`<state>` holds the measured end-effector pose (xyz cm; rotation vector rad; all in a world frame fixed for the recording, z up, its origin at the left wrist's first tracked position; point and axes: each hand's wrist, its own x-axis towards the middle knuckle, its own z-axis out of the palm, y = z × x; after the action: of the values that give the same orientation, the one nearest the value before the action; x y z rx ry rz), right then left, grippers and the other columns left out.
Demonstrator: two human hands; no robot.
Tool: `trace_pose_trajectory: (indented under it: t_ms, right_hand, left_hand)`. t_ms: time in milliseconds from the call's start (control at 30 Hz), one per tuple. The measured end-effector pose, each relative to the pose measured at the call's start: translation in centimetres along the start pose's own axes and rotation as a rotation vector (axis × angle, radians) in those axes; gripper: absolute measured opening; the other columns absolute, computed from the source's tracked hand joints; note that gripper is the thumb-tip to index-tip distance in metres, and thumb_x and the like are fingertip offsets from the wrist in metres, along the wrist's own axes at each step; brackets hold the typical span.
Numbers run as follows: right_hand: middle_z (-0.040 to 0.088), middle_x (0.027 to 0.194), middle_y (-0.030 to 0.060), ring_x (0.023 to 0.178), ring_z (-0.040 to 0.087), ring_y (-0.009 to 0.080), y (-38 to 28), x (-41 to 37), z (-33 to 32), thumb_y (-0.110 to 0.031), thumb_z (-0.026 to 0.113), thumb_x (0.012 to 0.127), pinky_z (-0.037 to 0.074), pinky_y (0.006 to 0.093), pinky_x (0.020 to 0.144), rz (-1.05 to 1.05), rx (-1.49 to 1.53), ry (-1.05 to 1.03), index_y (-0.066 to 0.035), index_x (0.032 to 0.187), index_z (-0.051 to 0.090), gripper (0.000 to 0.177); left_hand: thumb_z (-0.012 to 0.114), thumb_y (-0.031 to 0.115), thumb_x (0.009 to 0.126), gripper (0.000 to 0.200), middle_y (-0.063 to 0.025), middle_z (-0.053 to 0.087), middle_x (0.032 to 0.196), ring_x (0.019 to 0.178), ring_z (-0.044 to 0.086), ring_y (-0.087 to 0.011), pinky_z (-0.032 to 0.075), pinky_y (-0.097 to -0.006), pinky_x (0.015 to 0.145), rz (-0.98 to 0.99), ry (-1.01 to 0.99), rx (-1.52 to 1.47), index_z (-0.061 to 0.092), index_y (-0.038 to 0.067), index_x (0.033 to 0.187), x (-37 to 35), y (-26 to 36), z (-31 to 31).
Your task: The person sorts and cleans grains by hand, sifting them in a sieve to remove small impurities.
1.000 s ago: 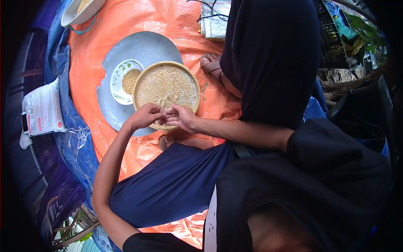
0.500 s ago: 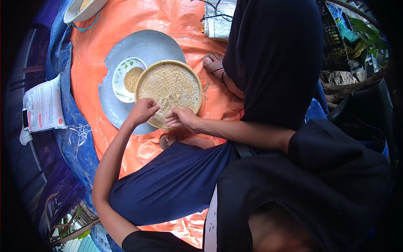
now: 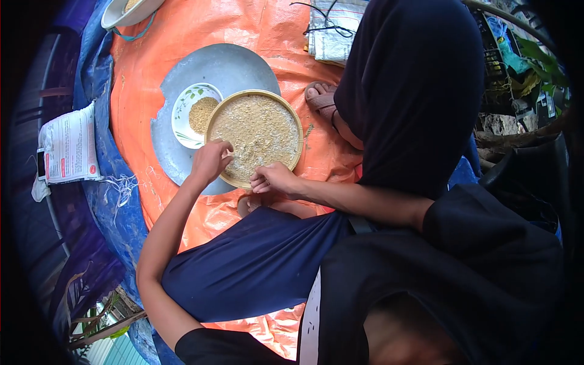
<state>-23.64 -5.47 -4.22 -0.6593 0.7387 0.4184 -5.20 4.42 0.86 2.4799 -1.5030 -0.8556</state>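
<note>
Fingers of your left hand (image 3: 211,163) curl inward at the near-left edge of the shallow round woven tan basket (image 3: 301,137), their tips just past its rim. Fingers of your right hand (image 3: 277,179) bend loosely at the near rim, a little to the right. Whether either set pinches anything, you cannot tell from this view.

From both hands the basket lies forward, away from your body: ahead and to the right of your left fingers, straight ahead and slightly left of your right ones. Being round, it offers no long axis to line up with. Your left hand is the nearer to its middle, where pale yellow-brown grain (image 3: 255,128) spreads across the weave.

Beyond your left hand, a white bowl with green leaf decoration (image 3: 181,118) sits just beside the basket, holding a heap of golden grain (image 3: 202,115). Basket and bowl both overlap a flat grey disc with a chipped edge (image 3: 243,67), which rests on a crumpled orange tarpaulin (image 3: 213,24).
</note>
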Motion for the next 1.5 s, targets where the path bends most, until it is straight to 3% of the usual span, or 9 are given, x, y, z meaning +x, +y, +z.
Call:
trace_pose_trajectory:
  t_ms: [233,333,567,667,767,867,1067,1200,1500]
  right_hand:
    - [0.065,0.087,0.0146,0.075,0.065,0.0201,-0.2,0.1,-0.1,-0.026,0.045,0.094,0.054,0.0284,0.070,-0.027,-0.058,-0.030,0.007,0.097,0.060,0.036]
    - [0.065,0.083,0.0129,0.070,0.065,0.0184,0.2,0.6,-0.4,-0.027,0.048,0.093,0.054,0.0270,0.066,-0.050,-0.031,-0.039,0.006,0.095,0.061,0.036]
    - [0.065,0.086,0.0125,0.074,0.064,0.0176,0.0,0.4,-0.5,-0.028,0.047,0.093,0.053,0.0264,0.069,-0.046,-0.080,-0.039,0.007,0.097,0.060,0.038]
    - [0.065,0.085,0.0121,0.073,0.064,0.0174,-0.2,0.2,-0.4,-0.029,0.046,0.094,0.053,0.0263,0.068,-0.051,-0.090,-0.035,0.007,0.097,0.060,0.038]
    - [0.064,0.084,0.0119,0.072,0.064,0.0174,-0.2,0.3,-0.4,-0.029,0.047,0.094,0.053,0.0261,0.067,-0.048,-0.090,-0.031,0.007,0.097,0.059,0.038]
    - [0.064,0.084,0.0119,0.072,0.064,0.0175,0.0,0.5,-0.5,-0.030,0.047,0.094,0.053,0.0258,0.067,-0.047,-0.082,-0.030,0.006,0.096,0.059,0.038]
    - [0.064,0.084,0.0119,0.072,0.064,0.0176,-0.2,0.2,-0.4,-0.030,0.048,0.094,0.053,0.0262,0.067,-0.059,-0.086,-0.035,0.006,0.096,0.059,0.038]
    - [0.064,0.089,0.0135,0.078,0.064,0.0195,-0.3,0.1,-0.5,-0.030,0.046,0.094,0.053,0.0282,0.073,-0.050,-0.120,-0.037,0.007,0.101,0.058,0.039]
    - [0.064,0.089,0.0129,0.078,0.064,0.0192,-0.2,0.1,-0.4,-0.029,0.045,0.095,0.053,0.0281,0.073,-0.062,-0.135,-0.033,0.007,0.102,0.058,0.039]
  left_hand:
    - [0.072,0.018,0.069,0.021,-0.0072,0.060,0.082,0.078,0.061,-0.0271,0.048,-0.0382,0.065,0.103,0.041,0.056,0.061,0.010,0.085,-0.1,-1.3,1.9]
    - [0.071,0.017,0.067,0.017,-0.0073,0.058,0.078,0.077,0.060,-0.0272,0.048,-0.0392,0.065,0.121,-0.006,0.075,0.061,0.010,0.079,0.4,-1.5,2.4]
    - [0.058,0.012,0.073,0.005,-0.0086,0.059,0.074,0.071,0.061,-0.0283,0.049,-0.0402,0.060,0.238,0.012,0.209,0.061,0.008,0.072,1.7,-2.1,3.7]
    - [0.058,0.012,0.074,0.006,-0.0094,0.057,0.076,0.072,0.060,-0.0285,0.049,-0.0398,0.062,0.240,-0.102,0.260,0.059,0.006,0.074,1.9,-1.5,2.6]
    - [0.057,0.013,0.074,0.009,-0.0098,0.055,0.082,0.078,0.058,-0.0266,0.049,-0.0383,0.065,0.340,0.122,0.193,0.058,0.005,0.078,2.1,-1.9,2.9]
    - [0.057,0.013,0.075,0.011,-0.0093,0.052,0.086,0.085,0.056,-0.0242,0.049,-0.0355,0.067,0.461,0.142,0.208,0.056,0.004,0.081,2.2,-1.7,2.7]
    - [0.054,0.012,0.076,0.010,-0.0080,0.052,0.087,0.086,0.055,-0.0231,0.051,-0.0330,0.069,0.473,0.028,0.263,0.056,0.003,0.081,1.2,-1.0,3.9]
    - [0.050,0.010,0.078,0.010,-0.0087,0.053,0.086,0.087,0.056,-0.0235,0.051,-0.0343,0.070,0.474,-0.041,0.298,0.055,0.003,0.081,1.3,-1.0,3.5]
    - [0.049,0.005,0.077,0.008,-0.0127,0.054,0.085,0.085,0.058,-0.0296,0.049,-0.0381,0.071,0.381,-0.079,0.232,0.052,0.001,0.084,1.5,-1.2,2.7]
